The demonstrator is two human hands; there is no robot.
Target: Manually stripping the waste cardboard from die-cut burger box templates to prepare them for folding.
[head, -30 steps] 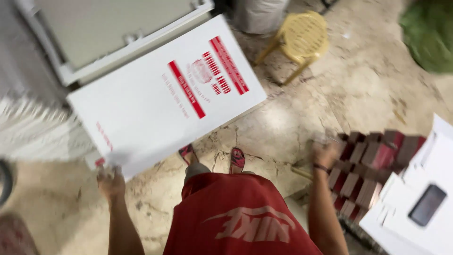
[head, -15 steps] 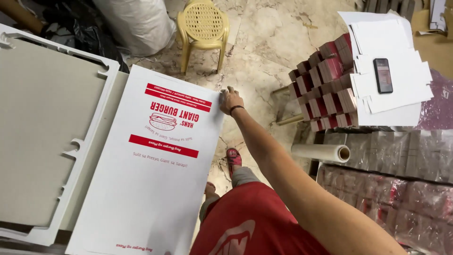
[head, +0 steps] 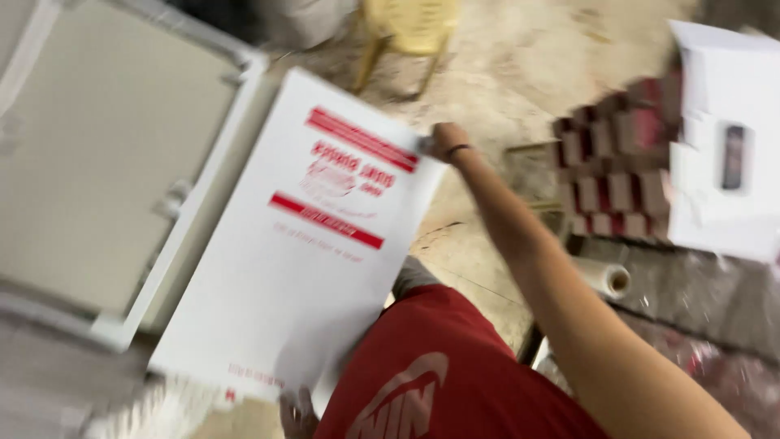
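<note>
The floor [head: 520,73] is mottled stone or concrete, pale and stained, and the whole view is motion-blurred. At far left a large grey-white framed panel [head: 106,162] lies flat, its raised rim running beside the work.

The largest thing in hand is a flat white cardboard sheet [head: 309,276] with red bars and red print, apparently an unfolded carton blank. It is held tilted above the floor in front of the person, its left edge overlapping the panel's rim and its near edge down by the red shorts [head: 422,374].

At right, a stack of red-and-white folded cartons [head: 609,171] stands on the floor, with loose white sheets [head: 715,203] lying on top and a dark phone [head: 734,157] on those sheets. A yellow plastic stool [head: 406,24] stands at the top edge. A roll of clear film [head: 605,279] lies near the right forearm.

The right hand [head: 445,142] is closed on the sheet's far right corner; a dark band sits on the wrist. The left hand [head: 297,413] is at the sheet's near bottom edge, fingers curled about it, though blur hides the exact grip.

Judgement: the sheet is being carried or turned between both hands. The next move calls for a firm two-corner hold, keeping the sheet from buckling and clear of the panel rim.
</note>
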